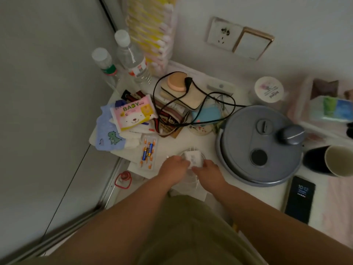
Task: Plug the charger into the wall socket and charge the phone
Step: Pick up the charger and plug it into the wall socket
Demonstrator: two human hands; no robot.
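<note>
Step in hand: pickup. Your left hand [172, 166] and right hand [207, 169] both grip the charger [192, 158], low over the table [183, 140], prongs pointing away. Next: lift it to the socket [222, 36] on the wall; the phone [299, 199] waits at right.

Charger in my hands, socket bare, phone lying off to my right.

I hold the white charger [192, 158] between my left hand [172, 168] and right hand [207, 172], its two prongs pointing away from me, its white cable [193, 181] looped beneath my wrists. The white wall socket [222, 34] above has nothing plugged in. The dark phone [299, 199] lies flat, face up, screen lit and showing the time, well apart from the charger.
</note>
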